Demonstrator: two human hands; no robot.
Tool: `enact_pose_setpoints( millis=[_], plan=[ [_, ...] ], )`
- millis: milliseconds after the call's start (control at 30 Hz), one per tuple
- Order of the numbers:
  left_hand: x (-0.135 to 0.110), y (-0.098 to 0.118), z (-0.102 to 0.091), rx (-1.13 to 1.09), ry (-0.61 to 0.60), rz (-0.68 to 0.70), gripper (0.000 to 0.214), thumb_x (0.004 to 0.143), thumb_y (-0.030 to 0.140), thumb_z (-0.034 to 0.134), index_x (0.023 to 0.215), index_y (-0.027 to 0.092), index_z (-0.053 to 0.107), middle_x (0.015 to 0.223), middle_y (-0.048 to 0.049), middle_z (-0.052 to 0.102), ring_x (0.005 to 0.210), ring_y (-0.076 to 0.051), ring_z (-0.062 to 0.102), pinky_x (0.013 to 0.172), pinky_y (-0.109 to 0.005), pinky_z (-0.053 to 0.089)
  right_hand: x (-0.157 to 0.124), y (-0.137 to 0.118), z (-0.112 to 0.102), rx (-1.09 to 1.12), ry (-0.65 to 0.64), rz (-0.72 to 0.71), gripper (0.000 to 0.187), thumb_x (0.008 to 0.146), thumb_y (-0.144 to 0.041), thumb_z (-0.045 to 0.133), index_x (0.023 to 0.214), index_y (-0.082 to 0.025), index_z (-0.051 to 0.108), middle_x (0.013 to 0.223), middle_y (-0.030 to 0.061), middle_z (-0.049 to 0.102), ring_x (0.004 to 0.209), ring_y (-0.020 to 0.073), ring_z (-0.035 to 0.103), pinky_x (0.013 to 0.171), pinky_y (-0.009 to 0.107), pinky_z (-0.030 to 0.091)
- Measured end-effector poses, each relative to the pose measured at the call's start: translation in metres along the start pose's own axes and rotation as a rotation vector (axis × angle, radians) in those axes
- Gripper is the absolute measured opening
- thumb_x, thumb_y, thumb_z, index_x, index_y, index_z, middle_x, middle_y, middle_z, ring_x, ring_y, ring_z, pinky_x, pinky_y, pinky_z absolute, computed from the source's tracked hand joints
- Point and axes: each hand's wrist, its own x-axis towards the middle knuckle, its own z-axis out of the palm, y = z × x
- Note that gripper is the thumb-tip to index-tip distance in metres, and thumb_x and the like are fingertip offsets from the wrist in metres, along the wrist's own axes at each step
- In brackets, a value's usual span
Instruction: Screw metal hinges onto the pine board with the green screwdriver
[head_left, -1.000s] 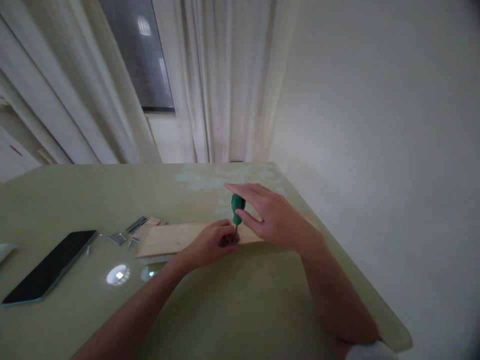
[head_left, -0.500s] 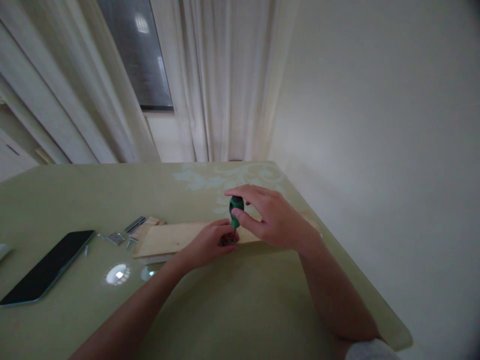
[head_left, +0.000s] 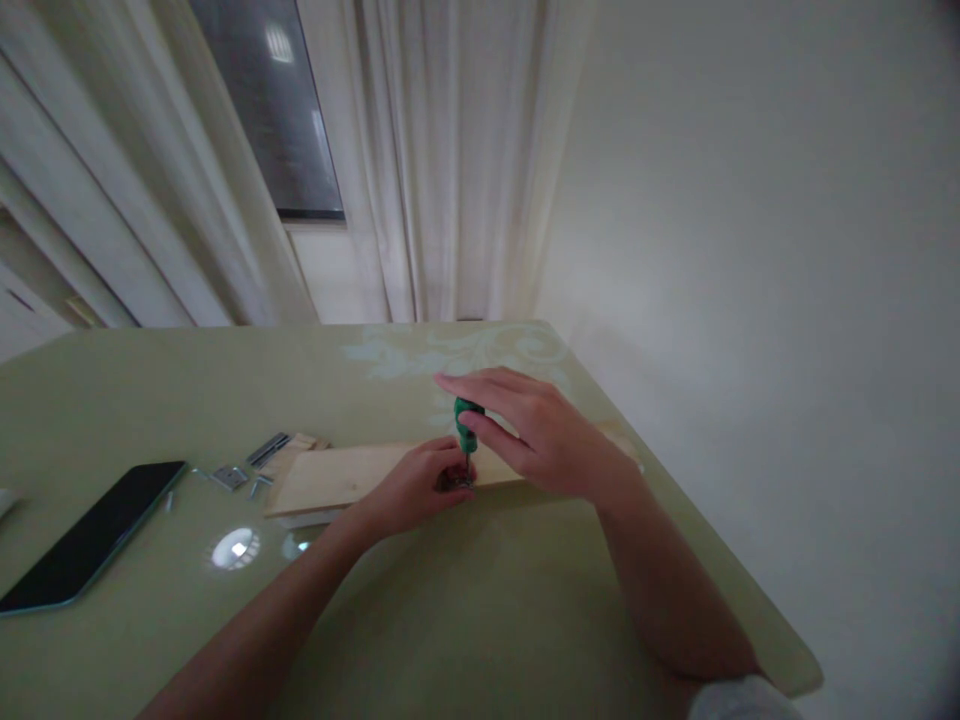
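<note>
A light wooden board (head_left: 330, 480) lies across the table. Upright over its near edge stands a short green screwdriver (head_left: 466, 425), tip down. My right hand (head_left: 529, 430) has it between thumb and fingers, with the index finger stretched out over the top of the handle. My left hand (head_left: 420, 485) rests at the board's near edge, its fingers closed around a small metal piece (head_left: 454, 478) beside the screwdriver's tip. That piece is mostly hidden by the fingers, so its exact kind and any screw there cannot be made out.
Left of the board lie a metal hinge plate (head_left: 229, 477), several loose screws (head_left: 259, 484), a dark metal strip (head_left: 268, 450) and small wood pieces (head_left: 296, 448). A black phone or tablet (head_left: 94, 535) lies farther left. The table (head_left: 450, 620) meets a wall on the right.
My right hand's fingers have slid a little to the left over the screwdriver's handle, which has shifted slightly. The left hand has stayed in place.
</note>
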Motion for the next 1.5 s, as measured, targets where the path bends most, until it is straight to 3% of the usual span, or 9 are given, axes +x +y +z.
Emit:
enact_pose_setpoints(
  millis=[167,400,633,833,933,1067,1267,1367,1500],
  plan=[
    [0.0,-0.003,0.002,0.018,-0.022,-0.022,0.007,0.089,0.023,0.076,0.092,0.018,0.071,0.08,0.0002,0.065,0.072,-0.015,0.057,0.068,-0.026,0.041,0.006,0.003,0.011,-0.257,0.085,-0.007,0.035,0.106,-0.048,0.061,0.11,-0.019,0.079,0.094,0.009,0.07,0.097,0.0242,0.063,0.088,0.037,0.052],
    [0.0,-0.001,0.001,0.016,0.01,0.014,0.007,0.089,0.021,0.074,0.096,0.02,0.072,0.094,-0.0019,0.067,0.079,-0.015,0.059,0.07,-0.026,0.044,-0.002,-0.004,-0.001,0.03,-0.079,0.03,0.052,0.108,-0.021,0.051,0.16,-0.025,0.046,0.151,0.0098,0.062,0.136,0.022,0.057,0.114,0.039,0.046],
    [0.0,-0.005,0.002,0.024,-0.014,-0.039,0.011,0.089,0.026,0.076,0.093,0.018,0.071,0.091,-0.0034,0.067,0.078,-0.016,0.059,0.068,-0.026,0.043,0.005,-0.001,0.013,-0.245,0.026,0.139,0.029,0.105,-0.046,0.062,0.109,-0.02,0.075,0.099,0.0081,0.07,0.097,0.024,0.065,0.086,0.037,0.051],
    [-0.001,0.002,-0.002,-0.004,-0.022,-0.004,0.006,0.091,0.022,0.073,0.095,0.019,0.071,0.096,-0.0031,0.067,0.079,-0.015,0.059,0.071,-0.026,0.044,-0.001,-0.002,0.0,-0.018,-0.027,0.122,0.05,0.106,-0.024,0.054,0.156,-0.02,0.051,0.148,0.0122,0.065,0.135,0.0242,0.059,0.112,0.04,0.047],
    [-0.001,0.004,-0.003,0.005,-0.037,-0.019,0.005,0.091,0.023,0.073,0.093,0.019,0.071,0.09,-0.0018,0.066,0.076,-0.015,0.058,0.069,-0.026,0.043,0.0,0.001,0.001,0.033,-0.029,0.101,0.036,0.108,-0.029,0.056,0.143,-0.023,0.062,0.132,0.0072,0.075,0.121,0.0209,0.067,0.104,0.036,0.05],
    [-0.002,0.0,-0.001,0.003,-0.038,-0.062,0.01,0.092,0.027,0.073,0.095,0.018,0.072,0.088,-0.0024,0.067,0.075,-0.015,0.058,0.067,-0.026,0.042,0.007,0.001,0.014,-0.295,0.06,0.119,0.031,0.106,-0.046,0.059,0.099,-0.02,0.075,0.095,0.0081,0.076,0.096,0.024,0.066,0.087,0.037,0.048],
    [-0.001,0.001,-0.002,0.019,-0.023,-0.021,0.008,0.091,0.025,0.074,0.093,0.018,0.071,0.094,-0.003,0.067,0.077,-0.015,0.058,0.07,-0.027,0.044,0.001,-0.002,0.004,-0.062,-0.014,0.124,0.041,0.107,-0.033,0.059,0.146,-0.022,0.058,0.136,0.0104,0.071,0.124,0.0247,0.064,0.104,0.039,0.048],
    [-0.001,0.002,-0.003,0.024,-0.028,-0.017,0.007,0.091,0.025,0.074,0.093,0.019,0.072,0.092,-0.0023,0.066,0.076,-0.015,0.058,0.069,-0.026,0.043,0.0,0.001,0.001,0.117,-0.072,0.126,0.033,0.108,-0.025,0.057,0.141,-0.025,0.06,0.13,0.0049,0.076,0.118,0.0201,0.07,0.1,0.033,0.05],
    [-0.001,-0.001,-0.001,0.019,-0.04,-0.051,0.008,0.09,0.025,0.075,0.094,0.019,0.072,0.084,-0.0006,0.066,0.074,-0.015,0.057,0.068,-0.026,0.041,0.003,-0.005,0.006,0.002,-0.063,0.156,0.017,0.106,-0.029,0.063,0.122,-0.025,0.067,0.12,0.0036,0.079,0.107,0.0218,0.073,0.089,0.032,0.049]
  ],
)
